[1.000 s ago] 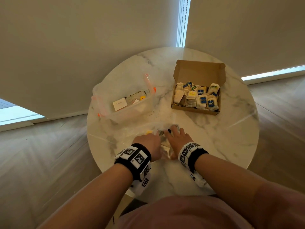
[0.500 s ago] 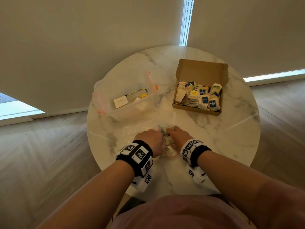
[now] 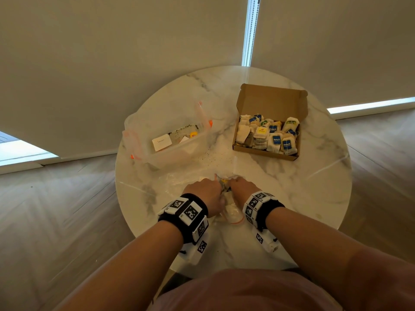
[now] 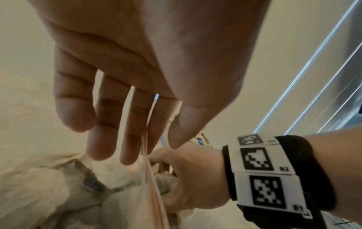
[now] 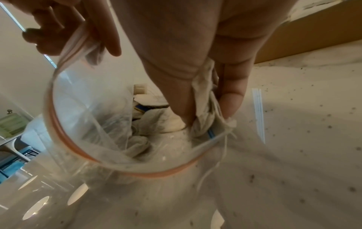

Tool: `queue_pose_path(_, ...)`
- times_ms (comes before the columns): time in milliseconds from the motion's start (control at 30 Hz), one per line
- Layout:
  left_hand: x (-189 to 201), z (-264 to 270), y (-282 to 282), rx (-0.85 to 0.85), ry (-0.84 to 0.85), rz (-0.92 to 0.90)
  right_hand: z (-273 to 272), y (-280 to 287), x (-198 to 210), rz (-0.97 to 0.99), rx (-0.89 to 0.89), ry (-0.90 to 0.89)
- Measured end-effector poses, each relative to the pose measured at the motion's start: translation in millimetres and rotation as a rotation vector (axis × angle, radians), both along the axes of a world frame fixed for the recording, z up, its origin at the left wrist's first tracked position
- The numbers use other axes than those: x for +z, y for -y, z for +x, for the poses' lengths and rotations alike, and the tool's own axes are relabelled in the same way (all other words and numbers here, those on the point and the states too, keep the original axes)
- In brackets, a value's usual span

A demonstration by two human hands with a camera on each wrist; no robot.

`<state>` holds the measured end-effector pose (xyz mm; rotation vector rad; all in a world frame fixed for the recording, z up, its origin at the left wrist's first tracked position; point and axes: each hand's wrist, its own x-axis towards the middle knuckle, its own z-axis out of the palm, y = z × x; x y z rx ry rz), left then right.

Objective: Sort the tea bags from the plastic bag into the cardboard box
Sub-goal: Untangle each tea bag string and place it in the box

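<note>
Round white marble-look tabletop (image 3: 292, 198), grey veins, dark tea specks scattered near the middle. Clear crinkly plastic bag (image 5: 82, 96) with an orange zip rim lies at the near edge, its mouth held open in a loop. Left hand (image 3: 205, 194) pinches the rim of the bag between thumb and fingertips, as the left wrist view shows. Right hand (image 3: 241, 187) is inside the mouth, its fingers (image 5: 231, 93) and thumb pinching a limp, wrinkled cream paper tea bag (image 5: 205, 108) with a thin string trailing over the rim. More crumpled tea bags sit deeper in the bag.

Brown corrugated cardboard box (image 3: 265, 151), shallow and rectangular, lid flap standing open at the back, sits far right, well apart from the hands. It is packed with tea bags carrying blue, yellow and green tags.

Clear rigid plastic tub (image 3: 190, 149) with orange clips, far left, holds a white card and a few small packets. Another loose bit of clear plastic lies between tub and hands. Beige roller blinds behind, wood floor around.
</note>
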<state>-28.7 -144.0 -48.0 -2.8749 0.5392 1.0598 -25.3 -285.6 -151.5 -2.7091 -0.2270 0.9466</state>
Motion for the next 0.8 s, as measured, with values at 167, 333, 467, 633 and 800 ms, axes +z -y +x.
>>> queue_pose_path(167, 5, -1, 0, 0.025, 0.002, -0.043, -9, 6, 6, 0.054, -0.015, 0.044)
queue_pose_path(333, 0, 0, -2, 0.060, -0.008, -0.016, -13, 18, 21, 0.195, -0.069, 0.095)
queue_pose_path(467, -1, -1, -3, 0.100, 0.002, -0.026, -14, 32, 50, 0.292, -0.158, 0.189)
queue_pose_path(633, 4, -5, -8, 0.165, -0.011, -0.106, -21, 48, 91, 0.422, -0.263, 0.340)
queue_pose_path(800, 14, -11, -25, 0.284, -0.037, -0.347, -26, 58, 132, 0.483, -0.292, 0.424)
